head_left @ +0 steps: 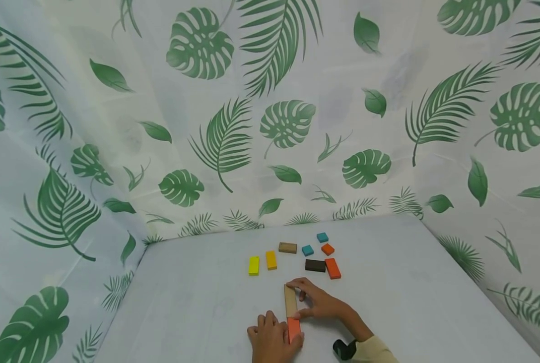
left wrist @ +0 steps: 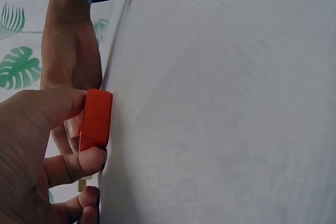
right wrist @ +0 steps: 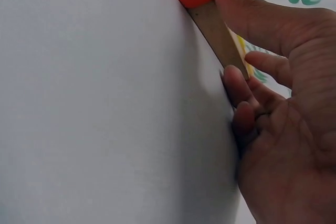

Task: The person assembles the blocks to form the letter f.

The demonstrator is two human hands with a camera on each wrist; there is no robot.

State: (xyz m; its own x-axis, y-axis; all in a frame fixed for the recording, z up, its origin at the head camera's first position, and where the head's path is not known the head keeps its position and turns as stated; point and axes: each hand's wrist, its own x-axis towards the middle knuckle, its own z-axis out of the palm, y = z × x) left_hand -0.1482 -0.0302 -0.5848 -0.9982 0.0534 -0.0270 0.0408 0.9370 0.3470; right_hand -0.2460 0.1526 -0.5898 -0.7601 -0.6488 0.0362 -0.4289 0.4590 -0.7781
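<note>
An orange-red block (head_left: 293,330) and a plain wooden block (head_left: 290,301) lie end to end on the white tabletop, forming one line. My left hand (head_left: 272,339) pinches the orange-red block between thumb and index finger; in the left wrist view that block (left wrist: 96,119) shows its near end. My right hand (head_left: 321,302) spans the wooden block, fingertips at its far end and thumb close to where the two blocks meet. In the right wrist view the wooden block (right wrist: 223,40) sits between thumb and fingers.
Behind the hands lie a yellow block (head_left: 254,266), an amber block (head_left: 271,260), a brown block (head_left: 287,248), a dark block (head_left: 315,265), a red block (head_left: 332,268), a small orange block (head_left: 327,249) and two blue blocks (head_left: 308,250). Leaf-printed cloth (head_left: 315,166) surrounds the table.
</note>
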